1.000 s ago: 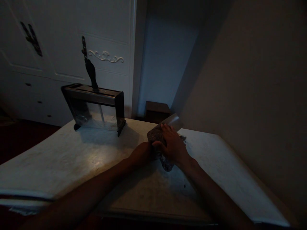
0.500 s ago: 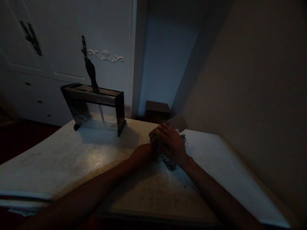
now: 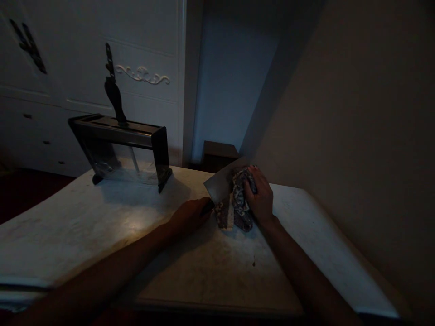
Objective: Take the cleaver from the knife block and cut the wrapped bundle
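Observation:
My left hand is closed round the dark handle of a cleaver, whose broad grey blade points up and to the right over the table. In my right hand a bunched, dark patterned cloth is gripped against the right part of the blade. Part of the cloth hangs below the blade near the handle. The blade's far right end is partly hidden by cloth and fingers.
On the white table, at the back left, stands a knife block with clear sides and one black-handled knife upright in it. Behind are a white cabinet and a small brown box-shaped piece. A wall rises at the right.
My right hand and the cloth have shifted right and a little up, uncovering the cleaver's blade. My left hand has moved slightly left. The whole view has shifted a little.

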Demonstrator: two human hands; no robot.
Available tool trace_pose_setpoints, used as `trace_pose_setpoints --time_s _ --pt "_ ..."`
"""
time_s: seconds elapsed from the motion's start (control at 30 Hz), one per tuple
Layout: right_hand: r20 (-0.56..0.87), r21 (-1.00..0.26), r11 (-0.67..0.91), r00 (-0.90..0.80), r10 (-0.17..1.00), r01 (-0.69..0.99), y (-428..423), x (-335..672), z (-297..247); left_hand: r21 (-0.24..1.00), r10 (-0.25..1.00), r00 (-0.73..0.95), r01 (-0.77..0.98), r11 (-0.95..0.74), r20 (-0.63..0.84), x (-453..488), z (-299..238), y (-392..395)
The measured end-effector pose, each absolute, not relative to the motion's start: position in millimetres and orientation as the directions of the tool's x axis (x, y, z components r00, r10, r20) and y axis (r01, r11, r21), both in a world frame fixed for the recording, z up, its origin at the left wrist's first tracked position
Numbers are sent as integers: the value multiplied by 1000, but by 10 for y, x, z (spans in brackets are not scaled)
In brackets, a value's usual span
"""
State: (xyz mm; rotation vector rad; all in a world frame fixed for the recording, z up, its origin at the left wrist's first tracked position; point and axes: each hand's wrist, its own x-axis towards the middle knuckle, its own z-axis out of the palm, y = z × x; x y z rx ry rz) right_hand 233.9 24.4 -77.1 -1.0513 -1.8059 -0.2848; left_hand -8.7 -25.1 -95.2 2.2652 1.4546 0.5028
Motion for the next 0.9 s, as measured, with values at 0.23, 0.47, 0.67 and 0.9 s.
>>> trace_pose_setpoints --time_s 0.23,0.47,0.67,0.9 --pt "825 -276 549 -98 556 789 222 2297 -835 503 918 389 779 -374 81 -81 -953 -245" --pt "784 -222 555 -191 590 802 148 2156 -921 528 918 385 763 -373 93 -72 -926 -260" --pt "764 -153 606 -295 574 781 24 1987 -922 534 925 369 766 -359 94 -76 -961 -253" --pt "731 -67 652 -408 547 755 -92 1834 -926 522 917 392 767 -373 78 -84 -954 -244"
